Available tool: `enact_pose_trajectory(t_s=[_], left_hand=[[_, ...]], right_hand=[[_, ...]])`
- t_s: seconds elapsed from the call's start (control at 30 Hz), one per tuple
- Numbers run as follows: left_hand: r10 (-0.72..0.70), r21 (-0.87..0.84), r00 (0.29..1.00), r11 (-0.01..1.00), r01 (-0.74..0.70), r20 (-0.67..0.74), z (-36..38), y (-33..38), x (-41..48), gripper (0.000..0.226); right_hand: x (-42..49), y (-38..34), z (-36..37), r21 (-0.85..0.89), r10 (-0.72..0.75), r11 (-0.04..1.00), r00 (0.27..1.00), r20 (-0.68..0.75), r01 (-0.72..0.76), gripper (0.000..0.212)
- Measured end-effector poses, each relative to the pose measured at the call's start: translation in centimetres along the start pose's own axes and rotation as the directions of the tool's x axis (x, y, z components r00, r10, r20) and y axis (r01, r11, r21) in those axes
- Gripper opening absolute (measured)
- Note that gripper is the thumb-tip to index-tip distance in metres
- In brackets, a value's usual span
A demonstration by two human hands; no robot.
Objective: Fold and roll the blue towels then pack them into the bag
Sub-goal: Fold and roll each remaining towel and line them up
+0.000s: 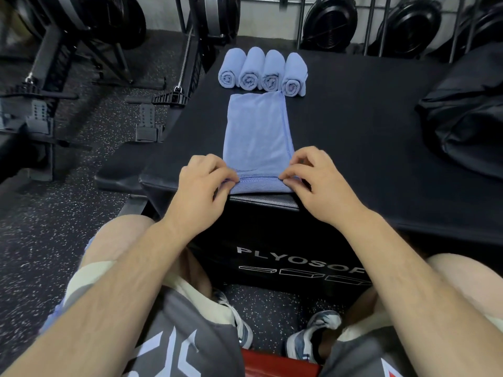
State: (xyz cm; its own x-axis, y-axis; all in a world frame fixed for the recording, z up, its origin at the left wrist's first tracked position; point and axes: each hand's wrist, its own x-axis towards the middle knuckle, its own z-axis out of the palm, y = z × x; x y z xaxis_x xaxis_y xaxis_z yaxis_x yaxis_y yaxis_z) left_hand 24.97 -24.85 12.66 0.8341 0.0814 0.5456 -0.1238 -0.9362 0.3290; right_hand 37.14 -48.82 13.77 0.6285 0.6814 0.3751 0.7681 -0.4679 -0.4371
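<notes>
Sitting at a black padded plyo box (pixel 340 137) in a gym, a person pinches the near end of a folded blue towel (pixel 257 137) with both hands. Nearest the camera, at 6 o'clock, are a grey printed shirt (pixel 174 336), bare knees and a pair of grey-and-white trainers (pixel 313 338) on the speckled rubber floor (pixel 54 240).

The left hand (pixel 201 183) has curled fingers and thumb closed on the towel's near left corner; the right hand (pixel 313 180) does the same at the near right corner, its index finger raised slightly. Between them the towel's near hem is turned over into a narrow first fold lying at the box's near edge, just above white lettering on the box front that reads "PLYOSOF", the rest being cut off by the right forearm.

The towel runs flat from the hands toward 12 o'clock along the middle of the box top. Just beyond its far end, four rolled blue towels (pixel 262 70) lie side by side in a row, touching one another, spiral ends facing the camera.

At 3 o'clock a black bag (pixel 468 126) rests on the box, well apart from the towels. Rowing machines (pixel 68 77) stand at 10 o'clock, and black fan housings (pixel 330 21) line the far wall at 1 o'clock.
</notes>
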Motion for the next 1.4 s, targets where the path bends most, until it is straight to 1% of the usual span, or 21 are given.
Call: enact_pose_trajectory(t_s=[0.07,0.1,0.17,0.27,0.33,0.37,0.57,0.63,0.7,0.77,0.83,0.87,0.93,1.0,1.03,1.07,1.13,1.17,1.27,1.33,1.4], left_hand=[[0.091,0.114,0.996,0.989,-0.089,-0.014,0.1,0.1,0.0,0.014],[0.125,0.143,0.992,0.982,-0.122,-0.008,0.1,0.0,0.0,0.015],[0.135,0.127,0.991,0.982,-0.136,0.019,0.0,-0.4,-0.2,0.017],[0.077,-0.002,0.991,0.997,-0.078,0.107,-0.2,-1.5,-1.1,0.029],[-0.007,-0.105,0.989,0.994,0.023,0.147,-0.3,-1.9,-1.2,0.035],[-0.049,-0.138,0.986,0.988,0.072,0.159,-0.3,-2.0,-1.2,0.036],[-0.165,-0.169,0.970,0.966,0.196,0.179,-0.4,-1.1,-0.6,0.030],[-0.198,-0.193,0.965,0.954,0.230,0.170,-0.7,-0.8,-0.5,0.027],[-0.229,-0.254,0.959,0.930,0.267,0.169,-0.9,-0.1,-0.4,0.024],[-0.239,-0.270,0.956,0.922,0.279,0.171,-0.9,0.6,-0.2,0.017],[-0.245,-0.211,0.957,0.938,0.275,0.158,-0.6,0.9,0.2,0.010],[-0.244,-0.180,0.961,0.947,0.266,0.134,-0.3,0.9,0.5,0.009],[-0.213,-0.151,0.975,0.963,0.221,0.067,0.0,0.6,1.0,0.008],[-0.120,-0.133,0.992,0.983,0.125,0.044,0.2,0.3,1.3,0.008],[-0.061,-0.126,0.996,0.990,0.068,0.057,0.3,0.1,1.5,0.009],[-0.016,-0.126,0.997,0.992,0.026,0.078,0.2,0.0,1.5,0.010],[0.032,-0.154,0.992,0.988,-0.013,0.122,0.1,-0.4,1.3,0.011],[0.038,-0.170,0.988,0.985,-0.012,0.149,0.0,-0.7,1.1,0.017],[-0.011,-0.207,0.969,0.976,0.064,0.248,-0.2,-1.2,0.5,0.037],[-0.026,-0.203,0.970,0.976,0.077,0.241,-0.1,-1.2,0.7,0.038],[-0.039,-0.204,0.978,0.976,0.081,0.203,-0.2,-0.7,0.9,0.033]], right_hand=[[0.1,0.1,0.2,-0.087,-0.063,0.994,0.998,-0.002,0.063,0.012],[0.2,0.1,0.2,-0.111,-0.084,0.990,0.996,0.010,0.085,0.014],[0.0,0.0,0.1,-0.123,-0.112,0.986,0.993,0.019,0.114,0.016],[-0.7,0.5,-0.6,-0.074,-0.084,0.993,0.995,0.056,0.088,0.021],[-1.1,0.9,-0.9,-0.028,-0.038,0.999,0.994,0.101,0.041,0.030],[-1.0,1.0,-0.9,-0.018,-0.020,1.000,0.994,0.109,0.022,0.031],[-0.9,0.1,-0.7,0.057,0.080,0.995,0.995,0.054,-0.083,0.025],[-1.2,-0.6,-1.6,0.095,0.167,0.980,0.980,0.111,-0.177,0.022],[-1.5,-1.3,-2.7,0.156,0.242,0.949,0.949,0.202,-0.275,0.013],[-1.4,-1.7,-3.2,0.167,0.269,0.935,0.932,0.242,-0.313,0.008],[-1.1,-1.8,-2.9,0.139,0.274,0.940,0.934,0.231,-0.310,0.007],[-0.9,-1.7,-2.5,0.118,0.270,0.947,0.942,0.201,-0.297,0.007],[-0.7,-1.5,-1.5,0.043,0.228,0.972,0.970,0.089,-0.232,0.009],[-0.8,-1.2,-0.7,-0.046,0.146,0.988,0.989,-0.030,-0.147,0.011],[-1.0,-1.0,-0.5,-0.077,0.107,0.991,0.993,-0.053,-0.111,0.012],[-1.1,-0.9,-0.5,-0.096,0.080,0.992,0.995,-0.055,-0.085,0.012],[-1.5,-0.9,-1.1,-0.104,0.073,0.992,0.997,-0.025,-0.075,0.012],[-1.7,-0.8,-1.4,-0.098,0.085,0.992,0.996,0.006,-0.084,0.014],[-2.0,-0.4,-2.1,-0.103,0.113,0.990,0.986,0.119,-0.101,0.032],[-1.6,-0.3,-2.2,-0.111,0.116,0.989,0.985,0.129,-0.102,0.033],[-1.3,-0.2,-2.3,-0.085,0.133,0.989,0.983,0.123,-0.123,0.027]])
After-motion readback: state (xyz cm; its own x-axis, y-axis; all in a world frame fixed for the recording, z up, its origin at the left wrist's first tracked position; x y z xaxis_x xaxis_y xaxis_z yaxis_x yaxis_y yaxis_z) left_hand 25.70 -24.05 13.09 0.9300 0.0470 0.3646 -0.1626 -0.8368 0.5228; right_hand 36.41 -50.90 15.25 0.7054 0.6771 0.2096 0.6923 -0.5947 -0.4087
